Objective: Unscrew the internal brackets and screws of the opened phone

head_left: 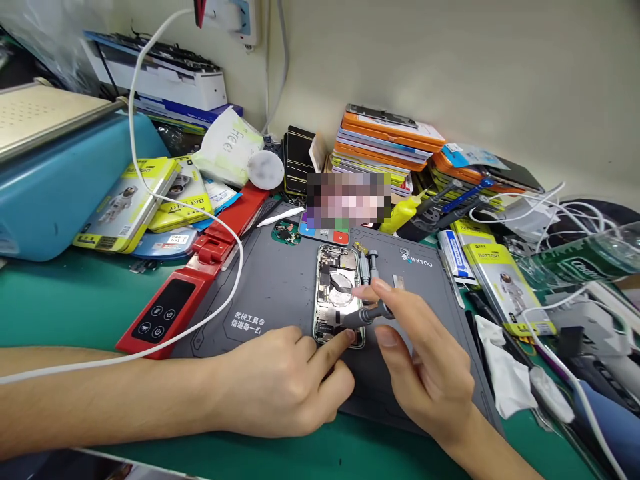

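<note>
An opened smartphone (342, 290) lies on the grey work mat (280, 287), its inner parts and a round coil exposed. My left hand (295, 380) rests at the phone's lower end, the index fingertip pressed on its bottom edge and the other fingers curled. Between the thumb and fingers of my right hand (430, 347) is a small dark grey screwdriver (367, 315), slanting over the lower half of the phone. Its tip is hard to make out. Another grey screwdriver (373, 265) lies just right of the phone.
A red device (165, 310) with touch buttons lies left, crossed by a white cable (239, 267). Behind are stacked boxes (385, 147) and a yellow bottle (403, 213). Yellow battery packs (510, 287) and a green plastic bottle (585, 257) stand right. A blue machine (75, 193) occupies the left.
</note>
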Available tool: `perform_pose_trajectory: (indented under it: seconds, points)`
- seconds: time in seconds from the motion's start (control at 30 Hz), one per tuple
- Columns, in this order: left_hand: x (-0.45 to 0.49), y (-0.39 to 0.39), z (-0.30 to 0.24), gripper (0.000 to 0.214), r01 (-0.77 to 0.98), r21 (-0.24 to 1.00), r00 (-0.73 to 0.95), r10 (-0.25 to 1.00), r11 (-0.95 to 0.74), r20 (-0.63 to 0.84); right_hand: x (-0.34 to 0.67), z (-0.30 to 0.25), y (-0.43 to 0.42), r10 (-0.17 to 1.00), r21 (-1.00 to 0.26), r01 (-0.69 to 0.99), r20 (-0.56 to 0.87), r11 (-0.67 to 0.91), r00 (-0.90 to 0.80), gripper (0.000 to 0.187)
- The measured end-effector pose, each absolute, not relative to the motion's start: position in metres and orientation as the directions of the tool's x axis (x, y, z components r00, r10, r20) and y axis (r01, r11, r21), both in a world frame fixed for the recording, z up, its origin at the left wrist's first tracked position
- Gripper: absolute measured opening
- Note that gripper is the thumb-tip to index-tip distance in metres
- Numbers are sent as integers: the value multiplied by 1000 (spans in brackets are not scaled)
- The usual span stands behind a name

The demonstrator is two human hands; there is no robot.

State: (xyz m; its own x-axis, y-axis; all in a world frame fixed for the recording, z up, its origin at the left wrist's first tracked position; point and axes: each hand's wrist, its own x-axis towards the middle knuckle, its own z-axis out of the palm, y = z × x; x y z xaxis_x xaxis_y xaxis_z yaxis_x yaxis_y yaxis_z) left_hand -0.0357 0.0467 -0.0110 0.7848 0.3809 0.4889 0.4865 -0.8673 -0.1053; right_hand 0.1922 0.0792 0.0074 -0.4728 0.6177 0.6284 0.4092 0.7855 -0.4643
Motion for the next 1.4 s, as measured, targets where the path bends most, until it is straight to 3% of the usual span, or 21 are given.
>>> perform_pose_trajectory:
  seconds: [0.4,0.7,1.13,1.4]
  points:
    - [-35,49,-12,13,496,-72,762,395,-865,513,189,10,82,655,-552,356,591,754,-470,61]
    - [-34,49,-18,14,498,-27,740,408,-867,535,187,12,77,587,-535,272,604,800,-538,70]
    - [-32,49,-16,15,508,3,712,422,-861,561,190,12,75,630,-511,372,580,775,-516,60]
    - [-33,49,-17,15,501,10,717,421,-866,555,189,11,76,633,-539,342,581,770,-512,58]
